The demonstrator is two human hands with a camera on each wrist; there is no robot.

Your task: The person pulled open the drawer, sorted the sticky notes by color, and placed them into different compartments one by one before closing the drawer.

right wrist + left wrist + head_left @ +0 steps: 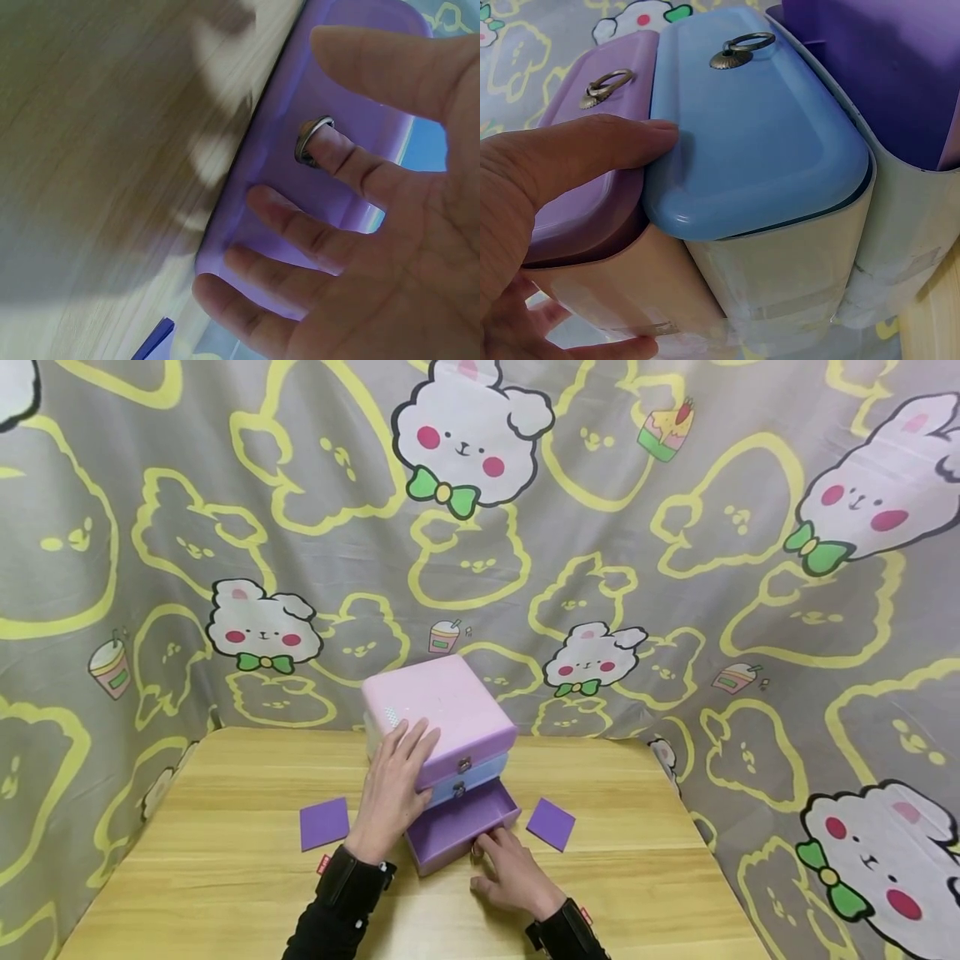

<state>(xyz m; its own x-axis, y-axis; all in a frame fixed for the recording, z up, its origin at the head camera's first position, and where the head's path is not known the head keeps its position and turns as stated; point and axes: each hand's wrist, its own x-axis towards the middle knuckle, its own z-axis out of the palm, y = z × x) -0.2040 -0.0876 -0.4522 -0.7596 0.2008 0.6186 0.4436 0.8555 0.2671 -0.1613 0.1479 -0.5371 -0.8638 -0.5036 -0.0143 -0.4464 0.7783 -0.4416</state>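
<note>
A small drawer box with a pink top [442,702] stands on the table, its purple bottom drawer [450,857] pulled out; the visible inside holds nothing. My left hand [393,793] rests against the box's left front corner, fingers extended over the top. In the left wrist view its thumb presses the edge of the closed blue middle drawer [757,142], beside the purple top drawer [577,187]. Low at the front, my right hand [513,872] has its index finger hooked through the bottom drawer's metal ring pull [303,146]. The other fingers lie loosely over the drawer front.
Flat purple squares lie on the table on either side: one [325,823] left of the left hand, another [551,824] right of the drawer. Behind the wooden table [247,777] hangs a grey curtain [480,560] with cartoon prints.
</note>
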